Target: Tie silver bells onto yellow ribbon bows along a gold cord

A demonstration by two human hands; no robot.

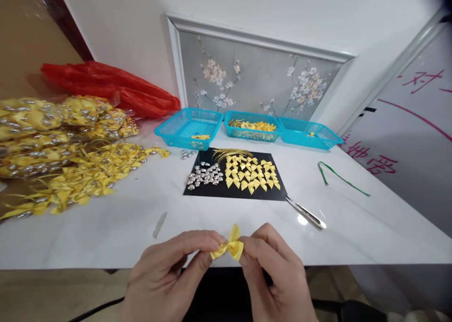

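Between my two hands, just over the table's front edge, is a small yellow ribbon bow (233,247). My left hand (176,265) pinches its left side with thumb and forefinger. On the other side, my right hand (273,270) pinches the bow's right loop. Beyond them lies a black mat (233,196), with rows of yellow bows (251,173) on its right part. Silver beads (205,176) are heaped on its left part, and a bundle of thin gold ties (231,154) lies along its far edge.
Metal tweezers (306,213) touch the mat's right corner. Three blue baskets (190,129) stand along the wall. A green tie (344,179) lies at right. Bagged yellow bows with beads (31,138) and a loose pile (95,173) fill the left, before a red bag (113,86).
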